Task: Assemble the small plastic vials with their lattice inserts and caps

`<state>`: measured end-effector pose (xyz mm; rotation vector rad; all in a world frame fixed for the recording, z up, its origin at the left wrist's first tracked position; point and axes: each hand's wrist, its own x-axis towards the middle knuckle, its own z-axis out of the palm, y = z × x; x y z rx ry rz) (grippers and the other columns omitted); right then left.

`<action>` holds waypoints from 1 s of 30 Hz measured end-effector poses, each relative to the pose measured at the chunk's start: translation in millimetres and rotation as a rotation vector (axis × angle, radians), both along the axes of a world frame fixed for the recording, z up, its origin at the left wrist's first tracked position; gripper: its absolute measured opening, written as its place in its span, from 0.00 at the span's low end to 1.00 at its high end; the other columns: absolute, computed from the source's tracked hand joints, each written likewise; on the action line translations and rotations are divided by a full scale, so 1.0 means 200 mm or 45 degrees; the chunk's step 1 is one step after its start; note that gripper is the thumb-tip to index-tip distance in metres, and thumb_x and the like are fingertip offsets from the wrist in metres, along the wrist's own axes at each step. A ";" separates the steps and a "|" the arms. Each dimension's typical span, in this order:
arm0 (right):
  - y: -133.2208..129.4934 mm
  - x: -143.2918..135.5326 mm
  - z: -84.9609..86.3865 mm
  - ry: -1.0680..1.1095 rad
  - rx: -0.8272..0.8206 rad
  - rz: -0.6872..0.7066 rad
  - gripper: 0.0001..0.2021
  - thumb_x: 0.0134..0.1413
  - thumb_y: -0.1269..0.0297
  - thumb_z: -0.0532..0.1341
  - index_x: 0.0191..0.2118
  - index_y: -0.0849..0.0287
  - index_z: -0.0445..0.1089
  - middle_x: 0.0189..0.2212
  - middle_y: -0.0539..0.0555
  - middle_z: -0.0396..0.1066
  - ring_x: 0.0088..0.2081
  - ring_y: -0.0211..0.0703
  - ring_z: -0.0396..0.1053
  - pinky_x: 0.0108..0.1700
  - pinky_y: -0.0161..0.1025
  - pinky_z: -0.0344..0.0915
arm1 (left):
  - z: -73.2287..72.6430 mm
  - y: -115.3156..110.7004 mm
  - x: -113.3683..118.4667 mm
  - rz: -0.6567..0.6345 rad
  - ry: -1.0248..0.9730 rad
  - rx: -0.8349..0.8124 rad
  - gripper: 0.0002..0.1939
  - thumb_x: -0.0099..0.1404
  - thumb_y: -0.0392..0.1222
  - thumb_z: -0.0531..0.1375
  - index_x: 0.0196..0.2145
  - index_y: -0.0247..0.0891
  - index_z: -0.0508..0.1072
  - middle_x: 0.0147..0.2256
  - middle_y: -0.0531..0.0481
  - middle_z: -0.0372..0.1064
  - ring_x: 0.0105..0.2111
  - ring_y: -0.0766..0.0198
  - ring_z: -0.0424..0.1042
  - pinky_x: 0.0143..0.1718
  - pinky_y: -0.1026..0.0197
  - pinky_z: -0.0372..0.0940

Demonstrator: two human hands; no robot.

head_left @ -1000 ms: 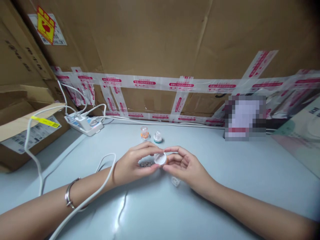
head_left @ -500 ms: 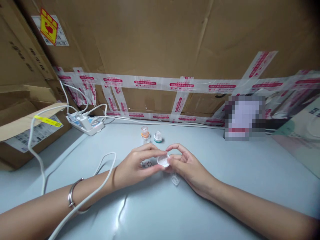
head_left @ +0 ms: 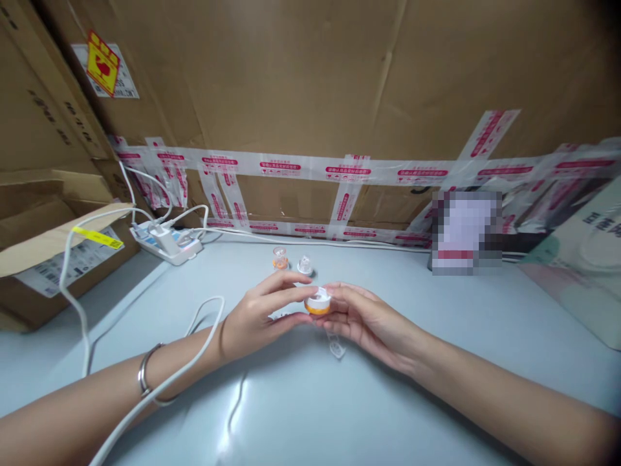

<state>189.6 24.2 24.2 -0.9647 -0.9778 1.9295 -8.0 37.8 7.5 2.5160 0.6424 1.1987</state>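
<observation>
A small round white cap with an orange band (head_left: 318, 303) is held between both hands above the pale table (head_left: 436, 362). My left hand (head_left: 257, 314) pinches it from the left with thumb and fingers. My right hand (head_left: 363, 317) holds it from the right, fingers cupped under it. A small clear plastic piece (head_left: 336, 348) lies on the table below my right hand. A little way behind the hands stand a small clear and orange part (head_left: 280, 258) and a small clear part (head_left: 305, 265).
A white power strip (head_left: 167, 243) with plugs sits at the back left, and its white cables (head_left: 194, 330) trail across the table under my left forearm. Taped cardboard boxes (head_left: 310, 97) wall the back. An open carton (head_left: 43, 252) lies at left.
The cap has been turned, so its orange band now shows instead of its white face. Both hands have stayed together at the table's middle.
</observation>
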 end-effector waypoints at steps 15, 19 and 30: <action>0.00 -0.01 -0.04 0.100 -0.106 0.026 0.05 0.51 0.67 0.61 0.30 0.63 0.71 0.29 0.55 0.75 0.32 0.36 0.73 0.39 0.31 0.70 | -0.03 0.02 -0.04 0.029 0.168 0.374 0.16 0.60 0.29 0.58 0.47 0.33 0.67 0.40 0.41 0.72 0.40 0.63 0.72 0.41 0.62 0.70; -0.01 -0.02 -0.03 0.066 -0.138 0.012 0.04 0.50 0.68 0.62 0.29 0.65 0.71 0.27 0.54 0.74 0.29 0.35 0.73 0.34 0.28 0.71 | -0.04 0.03 -0.04 0.004 0.222 0.493 0.16 0.60 0.30 0.58 0.47 0.32 0.66 0.40 0.41 0.72 0.40 0.62 0.72 0.39 0.62 0.70; 0.01 -0.02 -0.03 -0.107 -0.050 -0.012 0.04 0.48 0.68 0.63 0.30 0.64 0.69 0.26 0.53 0.74 0.28 0.33 0.72 0.36 0.28 0.70 | -0.04 0.05 -0.05 -0.072 0.355 0.660 0.14 0.62 0.30 0.55 0.46 0.29 0.64 0.39 0.39 0.72 0.39 0.61 0.72 0.38 0.61 0.71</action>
